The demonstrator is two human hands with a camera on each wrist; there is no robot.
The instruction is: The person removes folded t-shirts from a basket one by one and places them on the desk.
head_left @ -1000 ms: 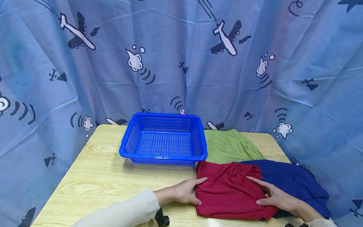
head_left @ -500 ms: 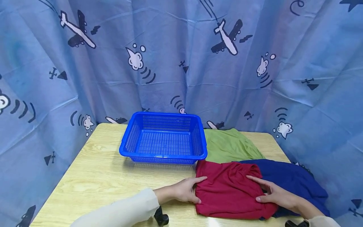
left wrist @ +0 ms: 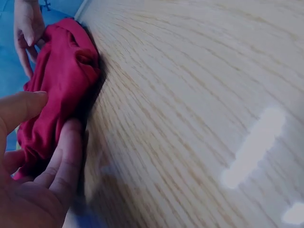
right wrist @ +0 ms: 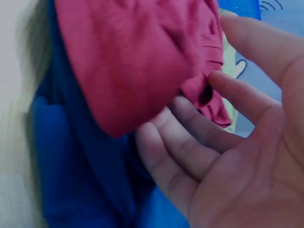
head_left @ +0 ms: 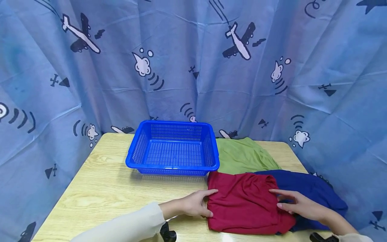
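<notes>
A red folded garment [head_left: 242, 203] lies at the front right of the table, partly over a dark blue garment [head_left: 314, 191]. At its left edge, my left hand [head_left: 193, 203] holds the cloth with the thumb on top; in the left wrist view the other fingers [left wrist: 71, 137] reach down beside and under the edge. My right hand [head_left: 305, 205] is at the right end with fingers spread. In the right wrist view, some of its fingers [right wrist: 178, 156] touch the underside of the red fold, while the upper digits stand off the cloth.
A blue plastic basket [head_left: 173, 168] with nothing in it stands at the back of the wooden table [head_left: 99, 181]. Beside it lies a green garment [head_left: 242, 154]. A patterned blue curtain [head_left: 169, 84] hangs behind the table and at both sides.
My right hand has shifted slightly right and its thumb has come away from the red garment. My left hand keeps its place at the left edge.
</notes>
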